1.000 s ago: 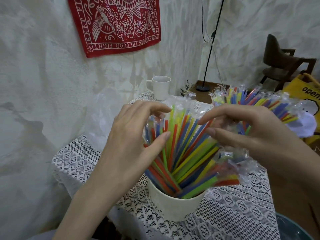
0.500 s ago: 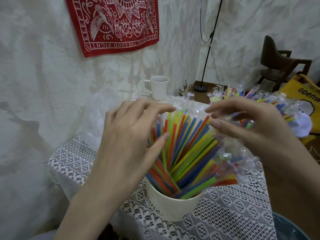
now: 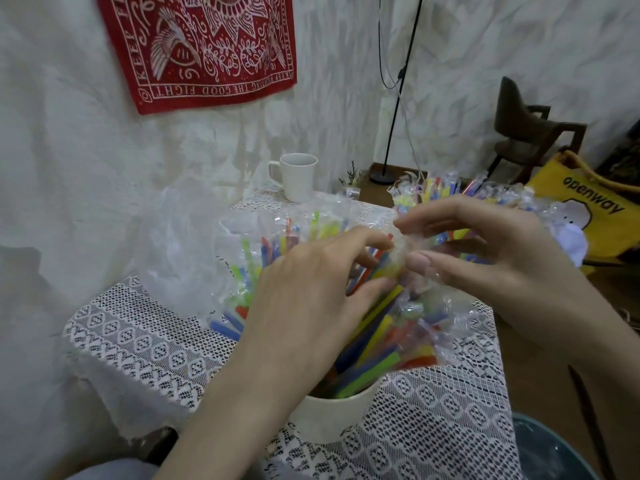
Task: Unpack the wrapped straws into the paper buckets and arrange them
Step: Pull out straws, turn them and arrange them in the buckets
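While both hands (image 3: 408, 271) pinch wrapped straws (image 3: 377, 337), the paper bucket (image 3: 332, 419) sits near the table's edge (image 3: 500, 358).

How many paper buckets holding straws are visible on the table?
1 for certain: the near paper bucket, under both hands. The far straws behind the right hand may stand in a second one, but it is hidden.

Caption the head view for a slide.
Both hands, left and right, pinch clear wrapping above colourful straws in a paper bucket.
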